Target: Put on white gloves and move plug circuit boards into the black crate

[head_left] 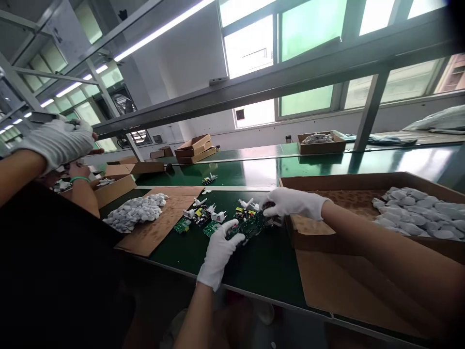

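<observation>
In the middle of the bench, both of my hands wear white gloves. My left hand [221,249] pinches the left end of a green circuit board [250,227], thumb and fingers around its edge. My right hand [294,202] is closed at the board's right end; its fingertips partly hide what they grip, with a dark part showing there. Just behind and left of my hands lie several circuit boards [201,215] with yellow and black parts and white plugs [218,216] attached. Another board [209,180] with a plug lies farther back on the green surface.
To the right stands a shallow cardboard box [316,240] holding a heap of whitish pouches [417,213]. A similar heap [136,213] lies on a cardboard sheet [156,237] at left. A co-worker's gloved hand [61,140] is raised at far left. A metal rail [218,99] crosses above.
</observation>
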`<state>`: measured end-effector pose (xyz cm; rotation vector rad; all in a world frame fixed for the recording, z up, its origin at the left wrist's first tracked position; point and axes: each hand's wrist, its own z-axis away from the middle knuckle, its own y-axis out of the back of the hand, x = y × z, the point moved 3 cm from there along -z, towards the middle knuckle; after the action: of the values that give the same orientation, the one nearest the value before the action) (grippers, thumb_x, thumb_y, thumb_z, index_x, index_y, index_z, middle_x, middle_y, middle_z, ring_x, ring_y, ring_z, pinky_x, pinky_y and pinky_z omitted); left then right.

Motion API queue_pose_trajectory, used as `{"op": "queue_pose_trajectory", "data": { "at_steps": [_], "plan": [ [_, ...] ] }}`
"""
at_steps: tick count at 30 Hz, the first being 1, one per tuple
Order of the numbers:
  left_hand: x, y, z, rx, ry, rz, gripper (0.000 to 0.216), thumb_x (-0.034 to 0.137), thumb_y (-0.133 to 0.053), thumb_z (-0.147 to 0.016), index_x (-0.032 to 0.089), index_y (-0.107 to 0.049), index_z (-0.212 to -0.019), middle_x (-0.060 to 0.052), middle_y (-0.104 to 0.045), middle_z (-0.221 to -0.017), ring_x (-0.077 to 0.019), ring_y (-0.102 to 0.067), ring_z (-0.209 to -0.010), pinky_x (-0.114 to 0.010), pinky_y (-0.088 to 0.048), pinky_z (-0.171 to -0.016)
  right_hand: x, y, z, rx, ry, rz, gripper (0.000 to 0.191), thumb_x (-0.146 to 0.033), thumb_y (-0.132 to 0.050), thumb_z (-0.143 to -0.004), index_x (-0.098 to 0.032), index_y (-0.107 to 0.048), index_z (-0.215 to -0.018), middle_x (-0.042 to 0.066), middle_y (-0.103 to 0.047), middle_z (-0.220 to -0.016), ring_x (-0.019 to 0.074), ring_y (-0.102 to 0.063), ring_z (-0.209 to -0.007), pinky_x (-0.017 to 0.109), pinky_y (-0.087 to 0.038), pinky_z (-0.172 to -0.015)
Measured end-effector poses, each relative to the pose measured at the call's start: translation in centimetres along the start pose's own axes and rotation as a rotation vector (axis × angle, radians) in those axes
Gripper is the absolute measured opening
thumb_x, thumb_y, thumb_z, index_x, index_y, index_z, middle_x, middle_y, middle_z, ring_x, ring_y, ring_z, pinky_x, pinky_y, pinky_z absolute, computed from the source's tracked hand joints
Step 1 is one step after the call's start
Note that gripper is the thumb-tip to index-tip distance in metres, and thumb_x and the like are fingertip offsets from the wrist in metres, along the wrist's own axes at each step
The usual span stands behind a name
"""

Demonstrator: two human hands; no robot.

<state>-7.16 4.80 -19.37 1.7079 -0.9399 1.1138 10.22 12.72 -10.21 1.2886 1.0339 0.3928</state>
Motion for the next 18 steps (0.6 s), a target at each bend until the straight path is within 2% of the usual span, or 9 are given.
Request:
{"op": "queue_pose_trajectory", "data": {
  "at_steps": [2,4,6,8,10,13,15,18],
  "plan": [
    [0.8,0.3,-1.0,0.038,0.064,0.249,0.044,0.019,-0.064,-0.064,0.014,-0.052,-0.107,-0.008,-0.06,-0.104,-0.0169,-0.058,-0.086,-0.03,-0.047,-0.079,0.8,0.4,-0.6,0.098,-0.018,-0.293,0.037,-0.035,-0.052,-0.075,-0.013,-0.057,-0.104,0.009,-0.062,-0.092,0.0162,-0.056,-0.074,0.027,-0.044,-0.064],
    [1.5,0.2,-2.3,0.022,0.155,0.442,0.041,0.019,-0.065,-0.065,0.015,-0.053,-0.104,-0.006,-0.062,-0.097,-0.0141,-0.06,-0.076,-0.028,-0.049,-0.072,1.7,0.4,-1.6,0.222,-0.07,-0.499,0.043,-0.04,-0.05,-0.077,-0.01,-0.052,-0.108,0.011,-0.061,-0.094,0.0153,-0.056,-0.075,0.025,-0.043,-0.062],
    [1.9,-0.2,-3.9,-0.022,0.242,0.547,0.031,0.028,-0.064,-0.068,0.014,-0.056,-0.095,-0.007,-0.063,-0.09,-0.0151,-0.06,-0.073,-0.03,-0.051,-0.067,2.5,0.3,-2.8,0.335,-0.133,-0.56,0.041,-0.041,-0.047,-0.079,-0.008,-0.053,-0.103,0.011,-0.061,-0.089,0.0142,-0.055,-0.071,0.024,-0.042,-0.059],
    [1.6,-0.7,-5.6,0.018,0.3,0.586,0.033,0.041,-0.059,-0.07,0.013,-0.058,-0.087,-0.009,-0.064,-0.084,-0.0176,-0.061,-0.07,-0.032,-0.052,-0.061,2.9,0.2,-3.7,0.41,-0.167,-0.533,0.036,-0.039,-0.044,-0.08,-0.008,-0.056,-0.095,0.01,-0.061,-0.084,0.013,-0.054,-0.067,0.023,-0.041,-0.058],
    [0.8,-1.3,-7.1,0.138,0.313,0.613,0.04,0.051,-0.052,-0.072,0.013,-0.058,-0.083,-0.01,-0.064,-0.079,-0.0182,-0.061,-0.069,-0.031,-0.052,-0.059,3.0,0.0,-4.1,0.41,-0.183,-0.495,0.033,-0.037,-0.042,-0.082,-0.009,-0.055,-0.096,0.006,-0.06,-0.074,0.0118,-0.051,-0.058,0.024,-0.039,-0.052],
    [-0.6,-2.1,-8.3,0.278,0.333,0.665,0.04,0.052,-0.051,-0.072,0.013,-0.058,-0.077,-0.009,-0.064,-0.073,-0.0175,-0.062,-0.068,-0.027,-0.051,-0.059,2.7,-0.8,-3.8,0.341,-0.186,-0.465,0.033,-0.038,-0.04,-0.083,-0.013,-0.052,-0.1,0.0,-0.055,-0.059,0.0107,-0.046,-0.046,0.023,-0.035,-0.044],
    [-1.2,-2.6,-8.3,0.302,0.366,0.706,0.035,0.049,-0.055,-0.07,0.014,-0.057,-0.073,-0.009,-0.063,-0.067,-0.0181,-0.062,-0.065,-0.027,-0.051,-0.057,2.2,-1.3,-3.3,0.329,-0.154,-0.453,0.031,-0.039,-0.039,-0.083,-0.015,-0.052,-0.098,0.0,-0.054,-0.06,0.0112,-0.048,-0.049,0.023,-0.037,-0.046],
    [-1.5,-2.8,-7.7,0.302,0.409,0.765,0.031,0.047,-0.057,-0.068,0.016,-0.057,-0.072,-0.006,-0.063,-0.062,-0.0187,-0.062,-0.063,-0.028,-0.051,-0.057,1.3,-1.7,-2.8,0.35,-0.119,-0.487,0.025,-0.037,-0.038,-0.083,-0.016,-0.052,-0.084,0.0,-0.053,-0.062,0.0115,-0.05,-0.054,0.022,-0.038,-0.048]
  ]
}}
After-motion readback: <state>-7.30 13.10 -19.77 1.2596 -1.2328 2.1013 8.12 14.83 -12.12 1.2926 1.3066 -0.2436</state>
